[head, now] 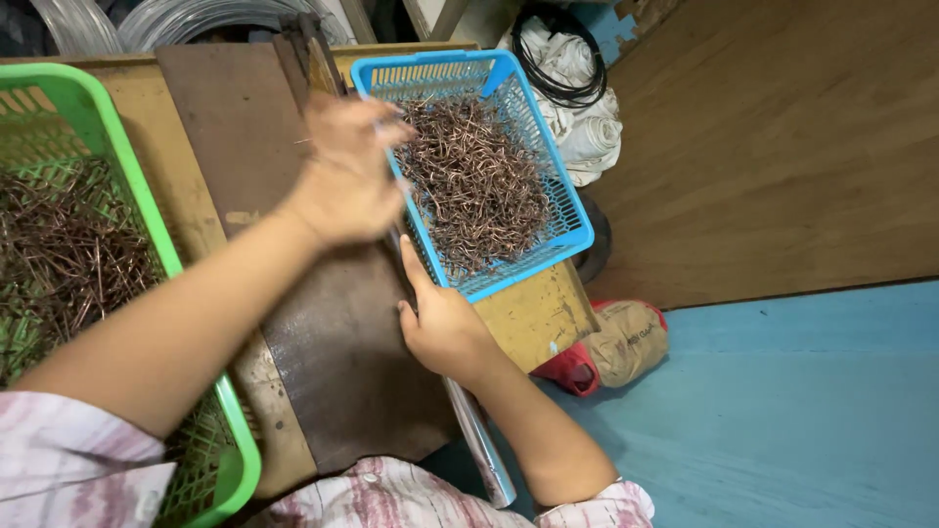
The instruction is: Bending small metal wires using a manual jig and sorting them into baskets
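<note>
Blue basket [572,220] of bent copper wire pieces [479,186] is taken as landmark. Left hand [344,171], blurred at its near-left rim, seems pinched on something; not clear what. Right hand [442,328], just below it, is pressed flat on metal bar [479,440]. Green basket [137,196], far left, is partly filled; plenty is left in blue.

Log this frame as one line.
left hand: raised at blue basket rim | right hand: on metal bar | green basket: left
</note>
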